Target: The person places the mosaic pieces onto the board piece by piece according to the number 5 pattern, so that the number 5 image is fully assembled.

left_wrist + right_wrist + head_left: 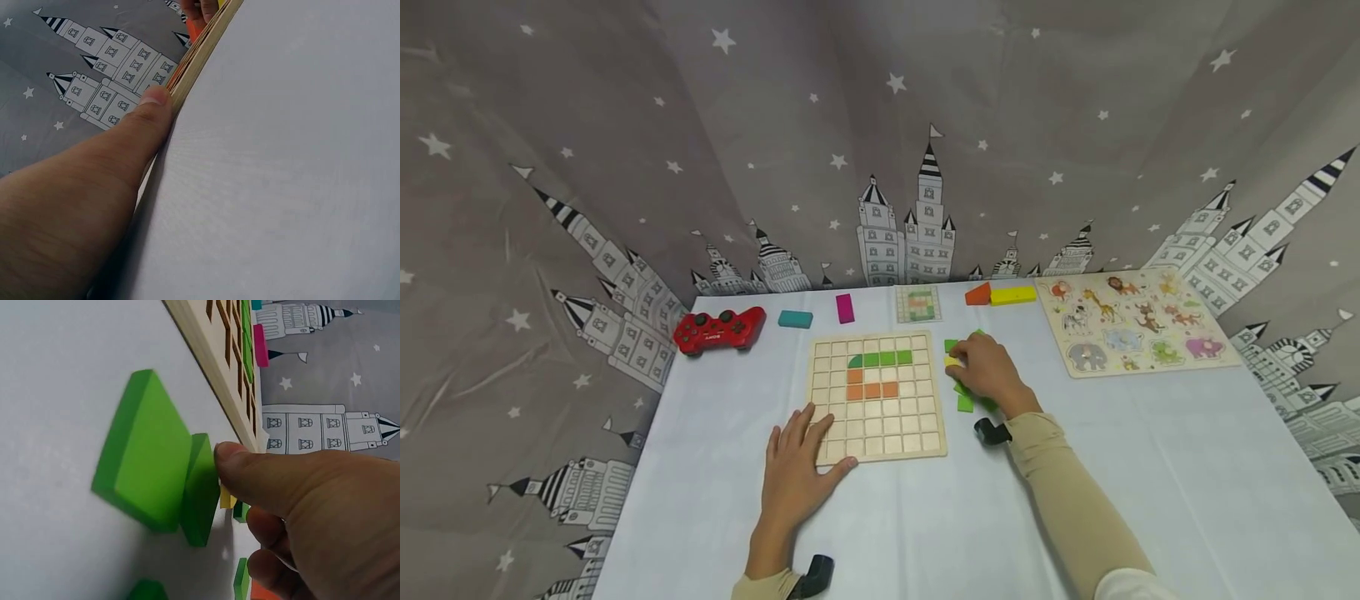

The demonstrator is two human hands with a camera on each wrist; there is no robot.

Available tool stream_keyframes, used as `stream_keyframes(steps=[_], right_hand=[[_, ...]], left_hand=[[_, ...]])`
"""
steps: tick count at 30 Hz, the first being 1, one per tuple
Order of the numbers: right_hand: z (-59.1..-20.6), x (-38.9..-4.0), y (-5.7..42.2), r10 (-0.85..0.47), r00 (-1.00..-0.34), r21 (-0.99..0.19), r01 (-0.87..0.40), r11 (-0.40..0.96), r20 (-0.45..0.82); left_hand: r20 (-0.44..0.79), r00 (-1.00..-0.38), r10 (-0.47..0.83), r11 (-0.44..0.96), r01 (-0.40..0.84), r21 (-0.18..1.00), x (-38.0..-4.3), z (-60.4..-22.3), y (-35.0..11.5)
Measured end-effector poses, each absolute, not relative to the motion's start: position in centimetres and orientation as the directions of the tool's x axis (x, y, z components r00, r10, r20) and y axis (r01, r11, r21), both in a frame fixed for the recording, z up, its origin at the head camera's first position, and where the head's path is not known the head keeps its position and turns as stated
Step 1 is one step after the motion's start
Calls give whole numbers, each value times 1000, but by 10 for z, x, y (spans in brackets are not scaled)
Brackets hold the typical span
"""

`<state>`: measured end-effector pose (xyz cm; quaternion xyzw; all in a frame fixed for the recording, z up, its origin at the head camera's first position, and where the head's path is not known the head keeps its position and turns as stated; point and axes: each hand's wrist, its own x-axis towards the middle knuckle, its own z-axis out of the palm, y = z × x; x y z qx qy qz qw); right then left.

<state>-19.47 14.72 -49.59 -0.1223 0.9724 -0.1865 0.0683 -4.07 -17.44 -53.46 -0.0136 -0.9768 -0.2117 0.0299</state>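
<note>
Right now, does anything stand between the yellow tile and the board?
Nothing visible does: the yellow tile, at the fingertips of the right hand, is just right of the board, and only white cloth shows between.

Counter (700, 500): bright, soft shadows
Curtain (775, 108): dimmer, castles (617, 271) leaning outward toward the edges
Green tile (150, 462): diffuse shadow below

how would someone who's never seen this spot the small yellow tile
On the white table, find the square wooden grid board. Just past its right edge in the head view, the right hand reaches over a loose cluster of green tiles. At that hand's thumb and fingers is the yellow tile, set apart by its colour from the green ones around it.
</note>
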Motion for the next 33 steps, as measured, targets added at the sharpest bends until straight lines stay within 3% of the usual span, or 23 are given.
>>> stream_keyframes(steps=[13, 23, 33], right_hand=[[-497, -187, 138, -239, -970, -349, -207, 914, -49], [-494, -157, 94, -382, -924, -374, -361, 854, 18], [-500, -152, 78, -384, -923, -352, -369, 860, 29]], left_hand=[[64, -998, 7, 907, 33, 420, -42, -534, -174], [71, -997, 2, 909, 32, 416, -40, -535, -176], [41, -999, 0, 912, 17, 411, -41, -535, -174]])
